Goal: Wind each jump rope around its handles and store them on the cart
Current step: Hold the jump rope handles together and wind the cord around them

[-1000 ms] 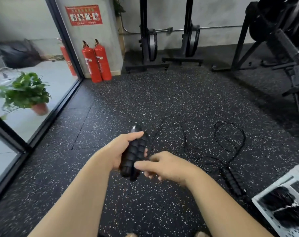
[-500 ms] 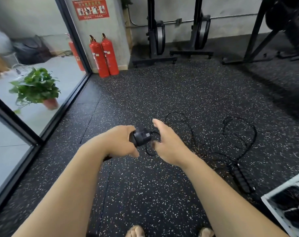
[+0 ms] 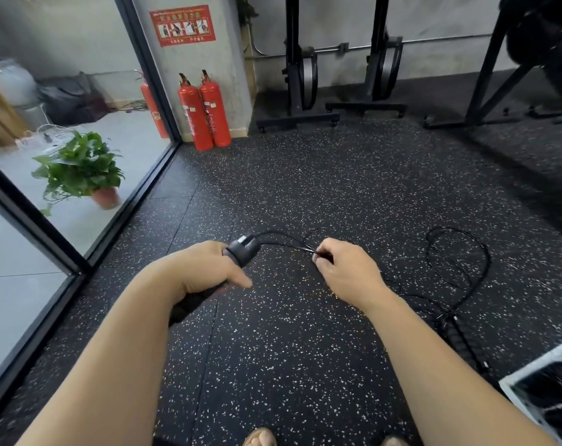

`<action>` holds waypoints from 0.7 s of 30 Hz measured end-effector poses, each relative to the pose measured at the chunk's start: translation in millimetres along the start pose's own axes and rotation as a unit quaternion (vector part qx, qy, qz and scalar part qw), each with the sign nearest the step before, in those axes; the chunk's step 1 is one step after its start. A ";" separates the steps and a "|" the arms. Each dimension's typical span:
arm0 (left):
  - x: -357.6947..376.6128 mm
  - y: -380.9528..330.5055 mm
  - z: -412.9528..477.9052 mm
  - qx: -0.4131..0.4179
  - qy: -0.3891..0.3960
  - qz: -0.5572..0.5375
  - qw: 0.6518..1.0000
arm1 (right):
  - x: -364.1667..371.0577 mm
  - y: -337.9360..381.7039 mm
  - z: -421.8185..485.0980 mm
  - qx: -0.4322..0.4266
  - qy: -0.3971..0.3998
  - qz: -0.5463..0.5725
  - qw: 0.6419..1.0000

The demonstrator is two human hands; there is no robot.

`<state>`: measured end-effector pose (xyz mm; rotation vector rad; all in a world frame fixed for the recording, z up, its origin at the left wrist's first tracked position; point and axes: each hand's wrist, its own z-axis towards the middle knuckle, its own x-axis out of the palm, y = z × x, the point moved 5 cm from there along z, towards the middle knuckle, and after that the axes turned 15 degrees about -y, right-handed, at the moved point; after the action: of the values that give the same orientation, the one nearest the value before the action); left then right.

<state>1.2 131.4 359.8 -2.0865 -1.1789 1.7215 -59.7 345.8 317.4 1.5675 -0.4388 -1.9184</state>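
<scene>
Sprawling across speckled black floor [image 3: 337, 188]: jump rope [image 3: 459, 341]; red extinguishers [image 3: 205, 114] beyond.

Handles [image 3: 242, 251] mostly hidden in left hand [image 3: 205, 268], cart [image 3: 537, 366] cut off

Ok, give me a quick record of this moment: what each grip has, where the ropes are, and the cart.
Left grip: wrapped round the black handles
Right grip: pinching the rope a little way from the handles
Winding: no wraps visible on the handles
Second jump rope: loose on the floor to the right, unwound
Cart: lower right corner, dark bundles inside, too blurred to identify
</scene>
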 end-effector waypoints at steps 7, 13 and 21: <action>-22.2 9.0 8.1 0.057 -0.168 0.237 0.955 | -5.5 -20.5 2.0 -0.008 0.043 -0.097 0.994; -23.9 8.8 4.4 0.047 -0.187 0.262 0.946 | -2.7 -30.6 3.6 -0.003 0.098 -0.161 0.982; 4.2 -35.2 -13.1 0.173 -0.197 0.369 0.892 | 10.0 22.1 -11.0 0.001 0.110 0.139 0.984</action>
<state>-2.9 161.9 381.8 -2.1402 -0.0434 2.5302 -44.6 324.0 320.6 1.6042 -0.5319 -1.5169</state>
